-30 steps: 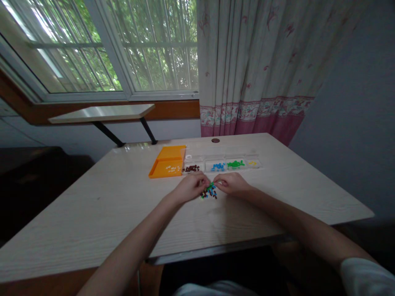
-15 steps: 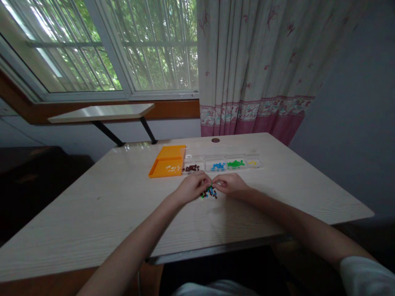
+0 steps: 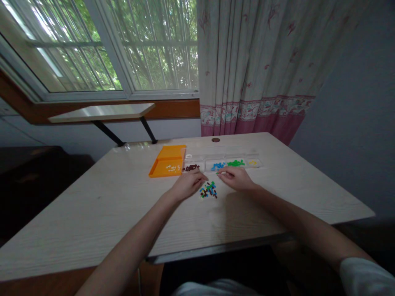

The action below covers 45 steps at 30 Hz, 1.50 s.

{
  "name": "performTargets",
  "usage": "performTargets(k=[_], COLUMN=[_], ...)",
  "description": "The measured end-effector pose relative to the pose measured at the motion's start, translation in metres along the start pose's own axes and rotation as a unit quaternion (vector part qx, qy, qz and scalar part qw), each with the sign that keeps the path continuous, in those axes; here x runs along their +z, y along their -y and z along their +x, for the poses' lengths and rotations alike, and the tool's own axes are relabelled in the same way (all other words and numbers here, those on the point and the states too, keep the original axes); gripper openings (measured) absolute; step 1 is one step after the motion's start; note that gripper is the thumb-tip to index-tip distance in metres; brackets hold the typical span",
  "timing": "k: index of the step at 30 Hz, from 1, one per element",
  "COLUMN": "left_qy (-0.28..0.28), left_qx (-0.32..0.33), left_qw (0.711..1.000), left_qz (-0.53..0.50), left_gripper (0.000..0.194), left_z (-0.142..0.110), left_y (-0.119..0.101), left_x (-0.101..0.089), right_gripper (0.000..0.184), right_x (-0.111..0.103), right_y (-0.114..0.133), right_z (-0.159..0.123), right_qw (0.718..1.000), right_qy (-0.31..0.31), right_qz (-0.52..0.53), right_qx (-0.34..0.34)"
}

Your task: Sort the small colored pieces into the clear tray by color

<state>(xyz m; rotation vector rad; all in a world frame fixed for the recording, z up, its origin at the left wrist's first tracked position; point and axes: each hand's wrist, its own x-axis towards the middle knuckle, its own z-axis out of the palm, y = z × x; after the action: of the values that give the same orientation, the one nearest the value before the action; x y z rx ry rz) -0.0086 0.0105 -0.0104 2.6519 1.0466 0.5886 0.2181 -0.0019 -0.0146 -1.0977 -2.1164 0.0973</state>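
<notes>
A small pile of mixed beads, green, blue, brown and yellow, lies on the table between my hands. My right hand is raised at the pile's far right, thumb and finger pinched on a small green bead, just in front of the blue beads. My left hand is closed beside the pile's left edge; what its fingertips hold, if anything, is hidden. Behind it, dark brown beads sit in a clear divided box, with green beads and a few yellow beads further right.
An open orange case with some white beads stands left of the clear box. Behind it, a raised shelf on black legs is at the table's back left. The table has a round dark hole near its back edge.
My hands have parted from above the pile, uncovering it. My right hand has moved up and right with a green bead; my left has drawn slightly left.
</notes>
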Motion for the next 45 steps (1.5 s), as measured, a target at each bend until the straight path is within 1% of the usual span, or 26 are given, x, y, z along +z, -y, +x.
performTargets(k=[4, 8, 10, 14, 18, 20, 23, 25, 28, 30, 33, 35, 38, 41, 45], left_qy=[0.031, 0.039, 0.040, 0.039, 0.037, 0.037, 0.037, 0.038, 0.039, 0.040, 0.040, 0.041, 0.042, 0.040, 0.039], left_qx=[0.016, 0.009, 0.007, 0.003, 0.002, 0.001, -0.002, -0.005, -0.008, -0.007, -0.009, -0.014, -0.019, -0.017, -0.012], left_qw=[0.999, 0.999, 0.999, 0.999, 0.999, 0.999, 0.999, 0.999, 0.998, 0.998, 0.998, 0.997, 0.997, 0.997, 0.997], left_qz=[0.014, 0.025, 0.026, 0.025, 0.029, 0.035, 0.039, 0.039, 0.039, 0.042, 0.052, 0.058, 0.065, 0.065, 0.059], left_gripper=[0.025, 0.025, 0.025, 0.025, 0.024, 0.024, 0.023, 0.023, 0.023, 0.023, 0.023, 0.023, 0.023, 0.022, 0.021], left_z=[0.001, 0.001, 0.001, 0.000, 0.001, 0.001, 0.001, 0.002, 0.001, 0.001, 0.001, 0.001, 0.000, 0.000, 0.000], left_y=[0.001, 0.002, 0.003, 0.003, 0.002, 0.002, 0.002, 0.002, 0.002, 0.001, 0.001, 0.001, 0.001, 0.002, 0.001], left_x=[0.005, 0.006, 0.006, 0.005, 0.004, 0.004, 0.004, 0.004, 0.004, 0.003, 0.002, 0.002, 0.001, 0.002, 0.002], right_gripper=[0.026, 0.027, 0.027, 0.028, 0.027, 0.027, 0.028, 0.029, 0.028, 0.028, 0.025, 0.023, 0.021, 0.022, 0.022], right_x=[-0.003, -0.005, -0.005, -0.005, -0.004, -0.004, -0.006, -0.011, -0.025, -0.035, -0.044, -0.043, -0.037, -0.033, -0.034], right_y=[0.002, 0.004, 0.004, 0.002, 0.001, 0.000, -0.003, -0.007, -0.020, -0.032, -0.051, -0.062, -0.072, -0.075, -0.073], right_z=[0.000, 0.001, 0.000, -0.001, -0.001, 0.000, 0.000, 0.001, 0.005, 0.008, 0.012, 0.012, 0.011, 0.009, 0.009], right_qw=[0.998, 0.992, 0.991, 0.991, 0.990, 0.990, 0.993, 0.995, 0.996, 0.995, 0.988, 0.981, 0.973, 0.966, 0.961], right_qy=[-0.054, -0.115, -0.125, -0.127, -0.132, -0.125, -0.099, -0.077, -0.045, -0.026, -0.001, 0.011, 0.032, 0.052, 0.059], right_qz=[0.001, -0.006, -0.008, -0.015, -0.018, -0.019, -0.025, -0.038, -0.070, -0.100, -0.145, -0.159, -0.167, -0.178, -0.192], right_qx=[-0.022, -0.046, -0.044, -0.033, -0.045, -0.053, -0.055, -0.051, -0.042, -0.011, 0.061, 0.106, 0.156, 0.181, 0.188])
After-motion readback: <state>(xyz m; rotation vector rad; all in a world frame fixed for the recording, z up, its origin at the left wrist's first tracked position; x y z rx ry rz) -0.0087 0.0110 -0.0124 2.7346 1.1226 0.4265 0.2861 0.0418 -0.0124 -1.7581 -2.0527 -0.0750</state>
